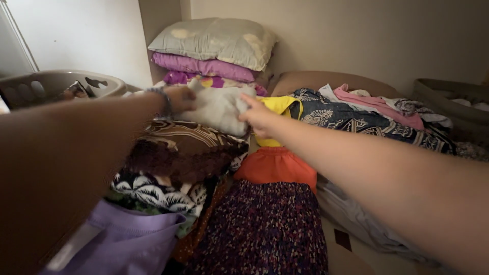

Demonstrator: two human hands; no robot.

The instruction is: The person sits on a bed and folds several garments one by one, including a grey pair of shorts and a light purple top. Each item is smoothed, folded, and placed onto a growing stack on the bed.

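Both hands, left hand (181,98) and right hand (256,116), grip a white cloth (216,109), seemingly mid-fold atop a stacked clothes pile (183,153), needing squared edges next.

A home bedroom: stacked pillows (214,48), clothes piles (275,168) on a bed, laundry basket (56,86).

White cloth (216,107), crumpled, soft, atop brown patterned folded pile, below pillows.

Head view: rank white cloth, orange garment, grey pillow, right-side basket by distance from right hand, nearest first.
From the right hand:
1. White cloth, gripped, just left.
2. Orange garment, directly below.
3. Grey pillow, top of the stack, behind.
4. Basket, far right.
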